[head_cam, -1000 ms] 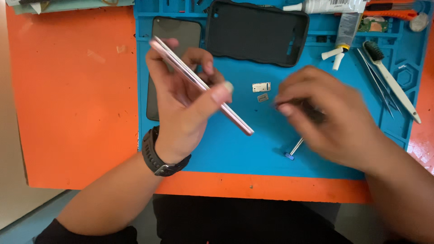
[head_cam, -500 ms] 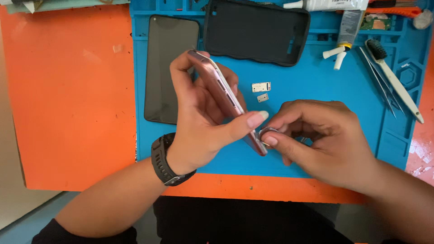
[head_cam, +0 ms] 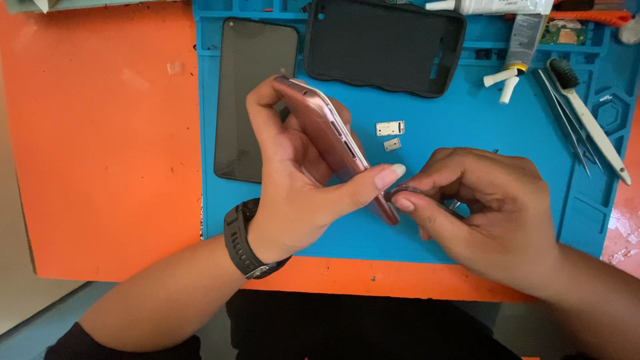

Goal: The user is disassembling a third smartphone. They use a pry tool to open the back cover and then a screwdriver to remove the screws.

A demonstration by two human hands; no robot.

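Observation:
My left hand (head_cam: 303, 180) grips a pink-gold phone body (head_cam: 333, 137), held edge-up and tilted over the blue work mat (head_cam: 467, 127). A black watch sits on that wrist. My right hand (head_cam: 487, 207) pinches a small dark thin piece (head_cam: 408, 192) against the phone's lower edge, next to my left thumb. A dark glass screen panel (head_cam: 250, 100) lies flat on the mat to the left of the phone. Two small metal tray parts (head_cam: 390, 133) lie on the mat just beyond the phone.
A black phone case (head_cam: 387, 43) lies at the top of the mat. Tweezers (head_cam: 567, 120), a brush (head_cam: 590, 127) and a glue tube (head_cam: 523, 40) sit at the right. The orange table (head_cam: 100, 147) extends to the left.
My left hand has raised and tilted the phone closer to me. My right hand left a small tool on the mat, came to the phone's lower edge and now pinches a small dark piece there.

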